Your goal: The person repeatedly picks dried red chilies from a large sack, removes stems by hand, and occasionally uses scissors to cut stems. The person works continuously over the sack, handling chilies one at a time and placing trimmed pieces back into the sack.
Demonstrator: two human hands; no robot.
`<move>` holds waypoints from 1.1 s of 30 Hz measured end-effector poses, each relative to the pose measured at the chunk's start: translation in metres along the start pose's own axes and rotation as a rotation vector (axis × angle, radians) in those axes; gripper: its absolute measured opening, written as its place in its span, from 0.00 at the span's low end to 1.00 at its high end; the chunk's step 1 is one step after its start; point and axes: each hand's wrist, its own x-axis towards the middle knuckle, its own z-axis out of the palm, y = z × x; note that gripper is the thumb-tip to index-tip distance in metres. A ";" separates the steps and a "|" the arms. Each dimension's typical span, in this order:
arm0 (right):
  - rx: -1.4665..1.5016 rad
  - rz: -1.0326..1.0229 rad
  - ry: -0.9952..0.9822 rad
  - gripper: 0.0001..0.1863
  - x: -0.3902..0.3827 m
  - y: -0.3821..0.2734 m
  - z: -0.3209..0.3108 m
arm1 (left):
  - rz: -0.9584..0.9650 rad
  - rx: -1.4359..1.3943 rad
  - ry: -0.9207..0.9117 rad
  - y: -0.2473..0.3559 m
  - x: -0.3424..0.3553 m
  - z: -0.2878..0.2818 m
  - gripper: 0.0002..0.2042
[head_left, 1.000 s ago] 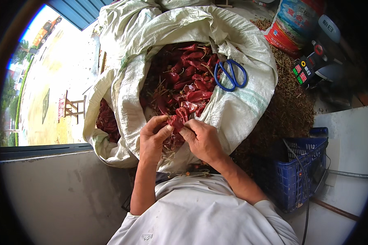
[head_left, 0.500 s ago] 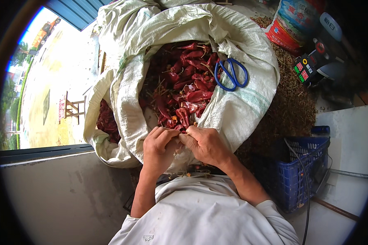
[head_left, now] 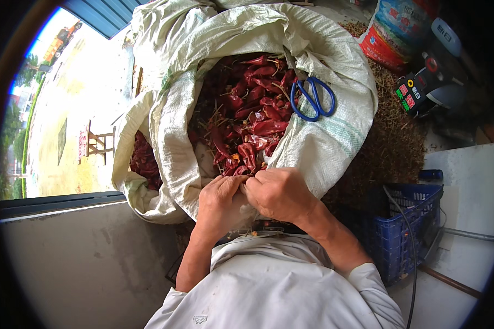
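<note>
Both hands meet at the near rim of a white woven sack, its mouth rolled wide. Inside lies a heap of dried red chillies, with loose pale stems among them. My left hand is closed, thumb and fingers pinched. Against it presses my right hand, also closed, its knuckles turned up. What looks like a dried red chilli is pinched between them, mostly covered by the fingers. Blue-handled scissors lie on the sack's right fold, their blades out of sight.
Left of the big sack, a smaller sack opening holds more red chillies. A blue plastic crate stands at the lower right, a dark cable across it. Dry stems litter the floor. A printed red-and-blue bag stands far right.
My right hand has rolled over, its knuckles now higher, and moved slightly right. My left hand has shifted a little down and right. The scissors stay on the sack.
</note>
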 end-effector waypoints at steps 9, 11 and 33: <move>1.006 0.431 0.114 0.23 0.025 -0.018 0.001 | -0.345 -1.160 0.184 -0.003 -0.004 -0.010 0.10; 1.187 0.512 0.106 0.24 0.029 -0.023 0.000 | -0.337 -1.270 0.190 -0.006 -0.002 -0.009 0.10; 1.324 0.483 0.455 0.17 0.049 0.024 -0.036 | -0.602 -0.728 0.372 -0.043 0.026 -0.004 0.11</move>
